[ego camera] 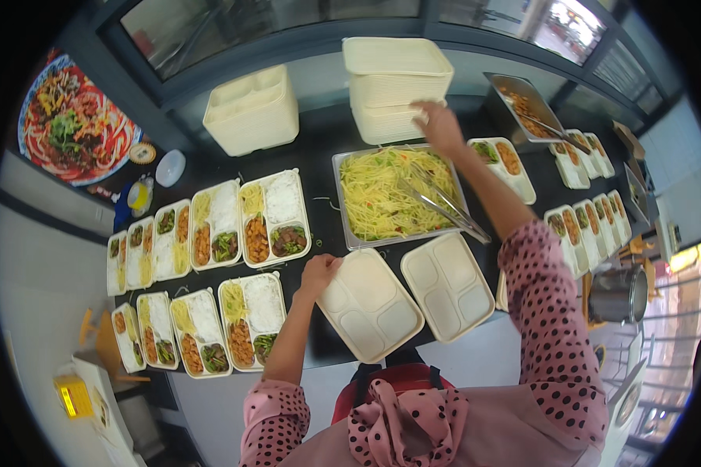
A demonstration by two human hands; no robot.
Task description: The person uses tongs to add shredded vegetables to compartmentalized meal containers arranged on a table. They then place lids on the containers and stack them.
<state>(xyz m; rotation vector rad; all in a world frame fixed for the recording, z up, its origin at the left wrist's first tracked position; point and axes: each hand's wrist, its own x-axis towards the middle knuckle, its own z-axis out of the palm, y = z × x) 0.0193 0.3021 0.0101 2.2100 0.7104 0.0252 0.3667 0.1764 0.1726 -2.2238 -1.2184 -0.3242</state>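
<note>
My left hand (321, 273) pinches the upper left corner of an empty four-compartment tray (369, 309) at the table's front edge. A second empty tray (448, 289) lies to its right. My right hand (438, 127) reaches over the back of the steel pan of shredded yellow vegetable (385, 192), beside a tall stack of pale containers (400, 87); its thumb and fingers are apart, and I see nothing in them. Steel tongs (444, 207) rest on the vegetable, their handles over the pan's front right corner.
Filled meal trays (276, 217) stand in two rows at left, more (566, 230) at right. Another container stack (254, 111) is at back left. A deep steel pan (523, 111) with food and a utensil stands at back right. A white bowl (170, 168) sits far left.
</note>
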